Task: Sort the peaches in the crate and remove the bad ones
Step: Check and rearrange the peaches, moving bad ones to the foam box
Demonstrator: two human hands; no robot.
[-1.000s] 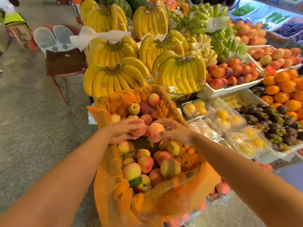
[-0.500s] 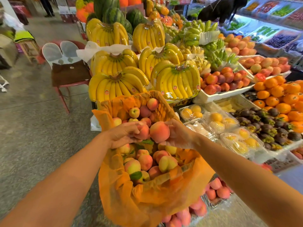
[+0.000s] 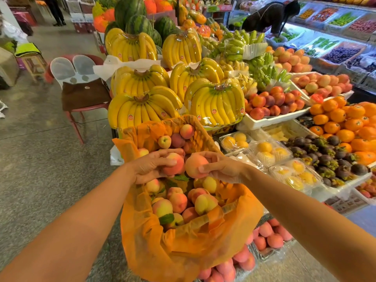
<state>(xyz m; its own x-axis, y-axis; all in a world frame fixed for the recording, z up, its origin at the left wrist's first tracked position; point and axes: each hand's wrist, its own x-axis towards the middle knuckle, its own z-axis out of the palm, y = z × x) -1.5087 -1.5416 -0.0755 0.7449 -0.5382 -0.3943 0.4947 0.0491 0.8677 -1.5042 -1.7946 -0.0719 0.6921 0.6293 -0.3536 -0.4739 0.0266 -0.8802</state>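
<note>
A crate lined with orange wrapping [image 3: 240, 220] stands in front of me, filled with several pink-and-yellow peaches [image 3: 179, 202]. Above its middle, my left hand [image 3: 149, 167] grips a reddish peach [image 3: 174, 164], fingers curled over its top. Right beside it, my right hand [image 3: 220, 165] holds a paler orange peach [image 3: 194, 164] between thumb and fingers. The two held peaches almost touch. A few more peaches [image 3: 177, 137] lie at the crate's far end.
Banana bunches [image 3: 215, 104] rise just behind the crate. To the right lie boxed yellow fruit [image 3: 268, 153], mangosteens [image 3: 325, 153], oranges [image 3: 345, 123] and nectarines [image 3: 272, 102]. A tray of pink peaches [image 3: 262, 239] sits below. A red chair [image 3: 81, 94] stands left; a person [image 3: 270, 15] bends far back.
Both hands have lifted their peaches up out of the pile and hold them higher above the crate. The camera has tilted up, showing more of the stall.
</note>
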